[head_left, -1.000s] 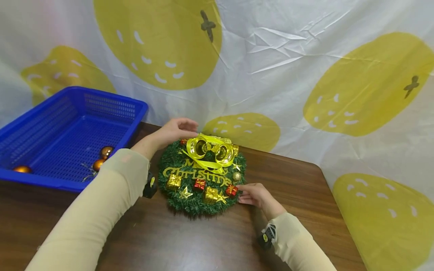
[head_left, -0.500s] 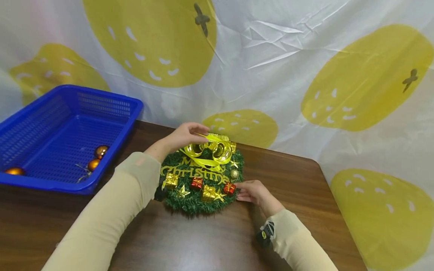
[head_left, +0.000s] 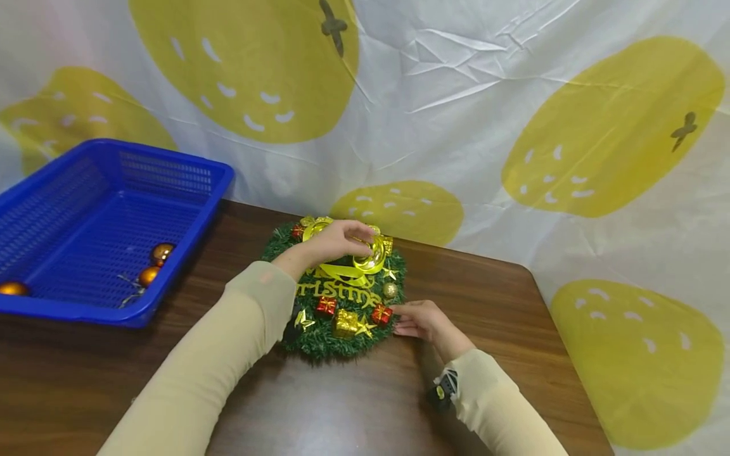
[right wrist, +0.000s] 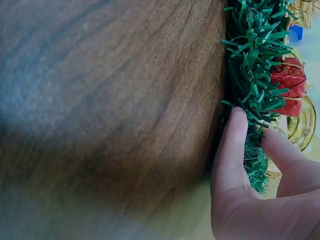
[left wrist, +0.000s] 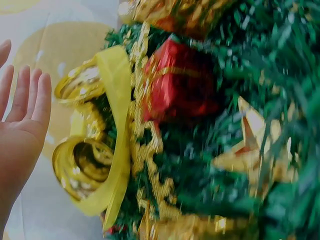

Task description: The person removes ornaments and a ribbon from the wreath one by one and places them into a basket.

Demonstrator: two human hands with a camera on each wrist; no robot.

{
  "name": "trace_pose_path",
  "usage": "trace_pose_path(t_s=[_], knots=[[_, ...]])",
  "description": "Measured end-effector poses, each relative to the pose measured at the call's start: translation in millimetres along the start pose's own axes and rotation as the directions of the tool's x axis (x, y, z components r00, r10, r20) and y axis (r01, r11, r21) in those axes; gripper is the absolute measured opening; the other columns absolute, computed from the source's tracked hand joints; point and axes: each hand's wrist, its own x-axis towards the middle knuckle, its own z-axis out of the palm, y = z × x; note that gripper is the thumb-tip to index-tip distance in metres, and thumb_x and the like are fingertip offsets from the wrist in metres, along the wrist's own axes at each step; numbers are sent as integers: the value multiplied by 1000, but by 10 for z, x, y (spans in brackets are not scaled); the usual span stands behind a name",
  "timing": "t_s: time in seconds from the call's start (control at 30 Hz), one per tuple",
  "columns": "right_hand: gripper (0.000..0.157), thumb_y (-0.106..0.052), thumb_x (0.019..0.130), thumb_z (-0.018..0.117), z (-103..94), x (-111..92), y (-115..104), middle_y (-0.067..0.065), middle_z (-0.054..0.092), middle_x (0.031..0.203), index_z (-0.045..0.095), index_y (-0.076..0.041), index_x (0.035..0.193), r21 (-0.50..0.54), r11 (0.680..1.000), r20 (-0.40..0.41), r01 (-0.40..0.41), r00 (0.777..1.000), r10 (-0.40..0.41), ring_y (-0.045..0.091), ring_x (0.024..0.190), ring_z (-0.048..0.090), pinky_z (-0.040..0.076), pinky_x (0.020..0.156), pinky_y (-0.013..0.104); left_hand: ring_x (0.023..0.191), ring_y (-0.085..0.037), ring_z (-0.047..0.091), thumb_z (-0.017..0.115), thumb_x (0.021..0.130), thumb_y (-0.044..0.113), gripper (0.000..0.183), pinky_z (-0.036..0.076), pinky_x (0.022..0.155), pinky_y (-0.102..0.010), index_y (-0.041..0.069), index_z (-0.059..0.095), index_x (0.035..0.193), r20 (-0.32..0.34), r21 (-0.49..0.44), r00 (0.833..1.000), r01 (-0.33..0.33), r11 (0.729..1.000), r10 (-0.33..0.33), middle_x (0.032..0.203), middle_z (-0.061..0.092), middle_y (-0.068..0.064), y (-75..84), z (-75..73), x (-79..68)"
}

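A green tinsel Christmas wreath (head_left: 342, 345) lies on the wooden table, bearing gold lettering, red and gold gift boxes and stars. Near its far side sit two gold bells (left wrist: 82, 170) with a yellow ribbon (left wrist: 117, 85). My left hand (head_left: 336, 244) hovers over the bells and partly hides them in the head view. In the left wrist view its fingers extend beside the bells, apart from them. At the wreath's right edge, my right hand (head_left: 424, 322) pinches the tinsel (right wrist: 255, 85) between thumb and fingers, close to a red gift box (head_left: 381, 314).
A blue plastic basket (head_left: 196, 244) stands at the left, with a few orange-brown baubles (head_left: 162, 254) inside. Behind the table (head_left: 473, 278) hangs a white curtain (head_left: 433, 126) with yellow fruit prints. The table's right edge slopes down toward me.
My left hand has moved right, from the wreath's far left edge to over the bells. My right hand keeps its place at the wreath's edge. The head view has shifted slightly.
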Motion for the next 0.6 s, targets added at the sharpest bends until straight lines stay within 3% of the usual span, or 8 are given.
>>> trace_pose_path(t_s=[0.27, 0.47, 0.6], knots=[[17, -8, 88, 61, 34, -20, 25, 1, 55, 55, 54, 2, 100, 2, 1000, -29, -21, 999, 21, 9, 50, 60, 55, 54, 21, 124, -32, 49, 63, 87, 11, 48, 42, 103, -47, 3, 48, 132, 65, -59, 998, 0, 998, 4, 136, 48, -21, -48, 201, 97], [12, -7, 88, 60, 27, -60, 26, 1, 53, 56, 53, 0, 94, 16, 1000, -12, -7, 1000, 8, 9, 50, 59, 55, 54, 21, 125, -28, 48, 64, 87, 13, 45, 43, 102, -41, 7, 52, 130, 85, -6, 996, 16, 1000, -15, 136, 50, -17, -73, 326, 193], [19, -7, 88, 60, 28, -84, 18, 0, 54, 55, 53, 4, 102, 19, 1000, -13, -14, 1000, 14, 9, 50, 60, 55, 54, 22, 124, -28, 49, 65, 86, 14, 45, 44, 102, -40, 7, 52, 129, 95, 24, 995, 16, 1000, -19, 136, 50, -16, -85, 416, 261]])
